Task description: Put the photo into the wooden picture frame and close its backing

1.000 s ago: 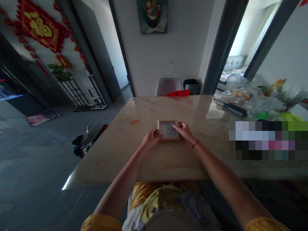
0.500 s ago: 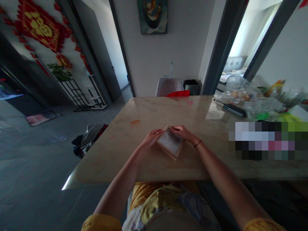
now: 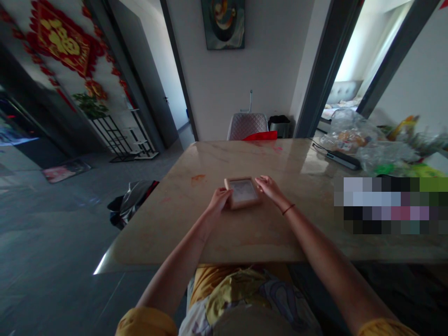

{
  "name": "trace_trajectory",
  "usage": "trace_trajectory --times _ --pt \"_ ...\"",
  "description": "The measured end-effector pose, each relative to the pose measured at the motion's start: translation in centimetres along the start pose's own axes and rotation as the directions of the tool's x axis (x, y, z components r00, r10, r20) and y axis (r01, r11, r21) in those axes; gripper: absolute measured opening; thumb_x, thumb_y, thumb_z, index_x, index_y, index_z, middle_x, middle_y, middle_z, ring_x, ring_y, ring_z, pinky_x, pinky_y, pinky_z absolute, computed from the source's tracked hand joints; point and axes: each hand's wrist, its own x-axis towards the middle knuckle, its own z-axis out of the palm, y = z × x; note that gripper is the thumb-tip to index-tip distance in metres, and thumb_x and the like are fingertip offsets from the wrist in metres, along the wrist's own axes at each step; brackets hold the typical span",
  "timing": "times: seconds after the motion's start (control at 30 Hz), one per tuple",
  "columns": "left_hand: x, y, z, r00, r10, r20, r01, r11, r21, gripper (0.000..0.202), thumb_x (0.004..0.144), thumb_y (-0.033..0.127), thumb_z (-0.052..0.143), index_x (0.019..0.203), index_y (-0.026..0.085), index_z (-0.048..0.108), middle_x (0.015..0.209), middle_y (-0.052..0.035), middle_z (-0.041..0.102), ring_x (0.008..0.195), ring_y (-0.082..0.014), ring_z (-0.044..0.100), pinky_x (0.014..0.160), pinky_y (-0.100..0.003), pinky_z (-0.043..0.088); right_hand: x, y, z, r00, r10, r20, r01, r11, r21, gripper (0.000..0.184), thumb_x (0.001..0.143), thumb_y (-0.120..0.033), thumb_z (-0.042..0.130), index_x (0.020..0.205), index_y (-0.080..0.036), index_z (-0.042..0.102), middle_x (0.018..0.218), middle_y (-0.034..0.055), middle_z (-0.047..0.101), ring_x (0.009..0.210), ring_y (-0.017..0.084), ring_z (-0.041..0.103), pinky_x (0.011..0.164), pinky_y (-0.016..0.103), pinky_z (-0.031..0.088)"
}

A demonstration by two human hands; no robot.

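A small square wooden frame (image 3: pixel 242 192) with a pale grey inset lies nearly flat on the beige marble table (image 3: pixel 217 228), right in front of me. My left hand (image 3: pixel 219 201) grips its left edge with curled fingers. My right hand (image 3: pixel 269 187) holds the right edge, fingers curved along the rim. A thin dark band circles my right wrist.
Crumpled clear plastic bags with food (image 3: pixel 353 135) and a dark flat device (image 3: pixel 341 158) crowd the table's right side. A quilted chair (image 3: pixel 247 126) with a red item stands at the far edge. A dark bag (image 3: pixel 131 200) lies on the floor to the left.
Half a second ago the frame was tilted up on edge and nearer to me. It has since turned back down to lie flat, a little farther away, still held by both hands.
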Motion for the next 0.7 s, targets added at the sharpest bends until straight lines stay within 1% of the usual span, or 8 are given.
trace_trajectory --times 0.1,0.17,0.27,0.37,0.47,0.57,0.63,0.7 --pt "-0.4 0.3 0.2 0.999 -0.015 0.031 0.02 0.985 -0.17 0.028 0.067 0.013 0.067 0.09 0.015 0.051 0.073 0.0007 0.062 0.061 -0.011 0.06 0.058 -0.024 0.047 -0.2 -0.2 0.1 0.996 0.09 -0.01 -0.09 0.996 -0.016 0.05 0.073 -0.037 0.068 0.115 -0.013 0.057 0.085 0.0078 0.069 0.073 0.017 0.065 0.066 0.029 0.051" --pt "-0.7 0.6 0.3 0.998 -0.021 0.054 0.034 0.967 -0.253 0.03 0.067 0.008 0.066 0.091 0.015 0.05 0.075 0.0003 0.063 0.061 -0.0111 0.061 0.057 -0.024 0.049 -0.4 -0.5 -0.1 0.992 0.126 0.022 -0.126 0.992 -0.009 0.04 0.07 -0.03 0.071 0.105 -0.015 0.062 0.083 0.0068 0.069 0.071 0.016 0.064 0.064 0.027 0.051" --pt "-1.0 1.0 0.2 0.984 -0.087 0.156 0.133 0.938 -0.321 0.021 0.07 0.007 0.062 0.088 0.014 0.052 0.072 -0.0004 0.064 0.057 -0.0112 0.061 0.055 -0.025 0.051 -0.9 -1.1 -0.5 0.97 0.169 0.178 -0.178 0.983 0.038 0.016 0.071 -0.025 0.07 0.083 -0.015 0.066 0.073 0.0056 0.068 0.06 0.014 0.062 0.052 0.023 0.049" --pt "-1.3 1.1 0.2 0.967 -0.099 0.234 0.18 0.918 -0.353 0.016 0.072 0.007 0.06 0.086 0.014 0.055 0.069 -0.0002 0.063 0.054 -0.0098 0.059 0.054 -0.023 0.05 -1.5 -1.7 -0.4 0.947 0.173 0.27 -0.215 0.967 0.135 0.015 0.073 -0.028 0.069 0.074 -0.015 0.063 0.07 0.0054 0.067 0.054 0.013 0.061 0.045 0.022 0.047" --pt "-1.4 1.0 0.2 0.967 -0.052 0.248 0.142 0.922 -0.361 0.021 0.072 0.008 0.063 0.091 0.015 0.057 0.075 -0.0008 0.066 0.058 -0.0092 0.061 0.057 -0.022 0.051 -1.9 -1.8 0.1 0.947 0.193 0.257 -0.264 0.925 0.275 0.018 0.069 -0.024 0.071 0.081 -0.017 0.059 0.079 0.0059 0.068 0.059 0.015 0.064 0.053 0.027 0.054" --pt "-1.2 0.9 0.3 0.97 -0.001 0.245 0.09 0.931 -0.353 0.026 0.071 0.01 0.067 0.095 0.016 0.059 0.084 -0.0017 0.068 0.064 -0.0089 0.062 0.064 -0.022 0.052 -1.8 -1.7 0.4 0.961 0.182 0.21 -0.253 0.888 0.385 0.026 0.066 -0.017 0.07 0.089 -0.019 0.057 0.09 0.006 0.068 0.075 0.018 0.067 0.068 0.032 0.058" --pt "-1.0 0.9 0.3 0.969 0.009 0.245 0.079 0.935 -0.347 0.022 0.073 0.018 0.069 0.093 0.016 0.06 0.086 -0.0025 0.068 0.067 -0.0093 0.063 0.068 -0.023 0.052 -1.6 -1.7 0.3 0.968 0.138 0.208 -0.219 0.871 0.439 0.027 0.066 -0.016 0.068 0.091 -0.02 0.058 0.093 0.0057 0.068 0.082 0.018 0.067 0.073 0.032 0.057" --pt "-0.7 1.0 0.3 0.964 -0.019 0.263 0.112 0.933 -0.342 0.022 0.079 0.034 0.064 0.089 0.015 0.061 0.084 -0.0041 0.067 0.067 -0.0113 0.063 0.069 -0.026 0.053 -1.4 -1.7 -0.1 0.978 0.093 0.188 -0.173 0.865 0.47 0.023 0.067 -0.019 0.066 0.089 -0.02 0.058 0.094 0.0054 0.069 0.084 0.018 0.067 0.074 0.032 0.056"
